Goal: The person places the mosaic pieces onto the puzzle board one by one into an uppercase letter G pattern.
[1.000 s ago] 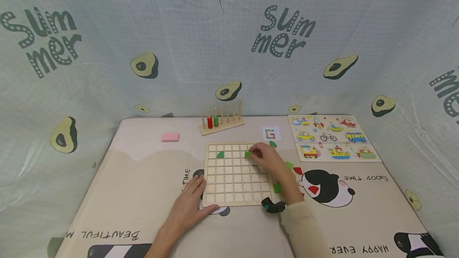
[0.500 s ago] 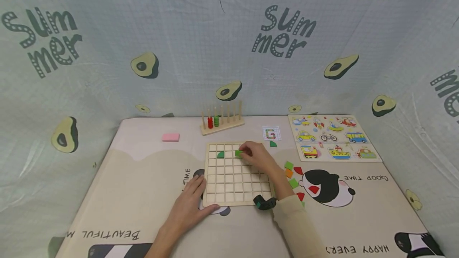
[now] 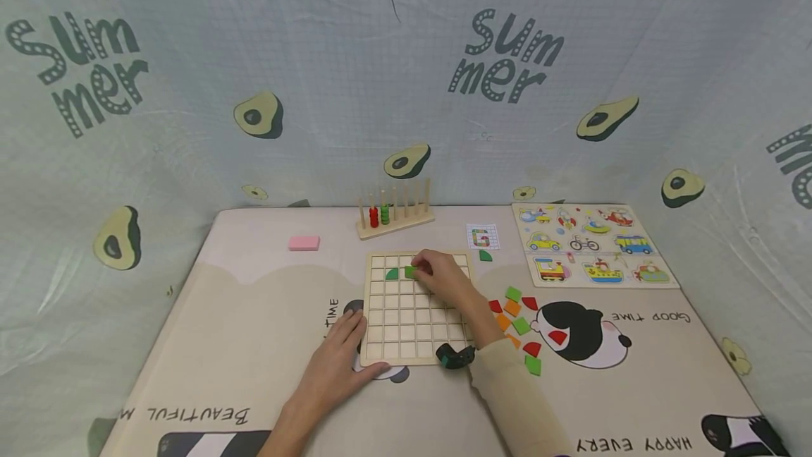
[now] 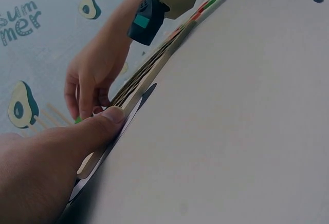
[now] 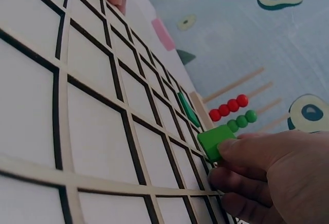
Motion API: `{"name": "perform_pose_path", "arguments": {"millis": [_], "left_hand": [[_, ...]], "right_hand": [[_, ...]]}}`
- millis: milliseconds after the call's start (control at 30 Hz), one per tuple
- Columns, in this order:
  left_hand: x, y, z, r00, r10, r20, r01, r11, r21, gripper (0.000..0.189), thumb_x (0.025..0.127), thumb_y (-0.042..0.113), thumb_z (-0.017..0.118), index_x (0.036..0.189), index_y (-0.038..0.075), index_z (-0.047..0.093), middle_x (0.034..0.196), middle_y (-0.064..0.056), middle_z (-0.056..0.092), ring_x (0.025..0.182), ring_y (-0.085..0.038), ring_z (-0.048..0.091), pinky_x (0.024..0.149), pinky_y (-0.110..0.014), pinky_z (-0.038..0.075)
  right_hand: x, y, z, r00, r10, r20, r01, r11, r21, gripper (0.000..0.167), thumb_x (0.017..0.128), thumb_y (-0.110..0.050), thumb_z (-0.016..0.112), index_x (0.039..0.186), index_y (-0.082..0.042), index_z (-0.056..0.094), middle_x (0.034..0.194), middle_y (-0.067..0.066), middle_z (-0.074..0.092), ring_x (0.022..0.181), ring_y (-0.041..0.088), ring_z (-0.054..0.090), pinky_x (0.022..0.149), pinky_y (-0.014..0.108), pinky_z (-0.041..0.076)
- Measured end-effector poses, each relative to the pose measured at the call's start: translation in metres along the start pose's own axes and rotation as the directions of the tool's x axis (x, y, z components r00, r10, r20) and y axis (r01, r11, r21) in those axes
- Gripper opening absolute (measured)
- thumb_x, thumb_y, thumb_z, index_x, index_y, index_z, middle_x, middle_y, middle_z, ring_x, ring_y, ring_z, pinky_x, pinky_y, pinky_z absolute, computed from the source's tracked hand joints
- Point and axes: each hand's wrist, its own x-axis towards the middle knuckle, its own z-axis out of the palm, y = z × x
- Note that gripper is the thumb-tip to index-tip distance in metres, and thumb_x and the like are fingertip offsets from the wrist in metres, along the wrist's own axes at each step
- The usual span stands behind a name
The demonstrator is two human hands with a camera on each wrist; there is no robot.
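Note:
My right hand (image 3: 447, 282) pinches a green square tile (image 5: 212, 144) between thumb and fingers, close over the back row of a wooden grid board (image 3: 400, 333). Just left of that tile, a dark green quarter-circle piece (image 3: 391, 273) sits in a cell of the same row. My left hand (image 3: 335, 358) rests at the board's front left corner, fingers fairly straight along the left side. In the left wrist view its thumb (image 4: 110, 118) lies against the board's edge. The rest of the grid cells in view hold no pieces.
Loose red, orange and green tiles (image 3: 521, 326) lie right of the board. Behind it stand a bead rack (image 3: 400, 221), a pattern card (image 3: 483, 237) and another quarter-circle piece (image 3: 485, 256). A picture puzzle (image 3: 596, 270) is back right, a pink block (image 3: 304, 243) back left.
My right hand has moved left along the back row with the green tile, up beside the quarter-circle piece. More loose tiles show behind its arm. The left hand stays in place.

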Motion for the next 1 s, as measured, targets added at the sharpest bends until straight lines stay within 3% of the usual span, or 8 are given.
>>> {"name": "perform_pose_path", "arguments": {"millis": [633,1000], "left_hand": [[0.0007,0.0011,0.0004,1.0,-0.002,0.004,0.002,1.0,-0.01,0.091,0.078,0.061,0.076,0.142,0.001,0.054,0.15,-0.015,0.052,0.142,-0.034,0.046,0.114,-0.047,0.044],[0.001,0.0003,0.0013,1.0,0.004,-0.005,-0.004,1.0,0.005,0.09,0.078,0.062,0.075,0.142,0.001,0.055,0.149,-0.015,0.053,0.142,-0.034,0.047,0.114,-0.046,0.045]], "right_hand": [[0.0073,0.0012,0.0069,0.999,0.009,0.037,-0.007,0.998,-0.065,0.016,0.098,-0.02,0.065,0.111,-0.011,0.071,0.096,0.0,0.067,0.085,0.011,0.059,0.078,0.029,0.054],[0.0065,0.0003,0.009,0.999,-0.016,0.041,0.022,0.989,-0.146,0.023,0.099,-0.02,0.063,0.115,-0.007,0.074,0.105,0.007,0.068,0.095,0.02,0.065,0.086,0.038,0.057]]}}
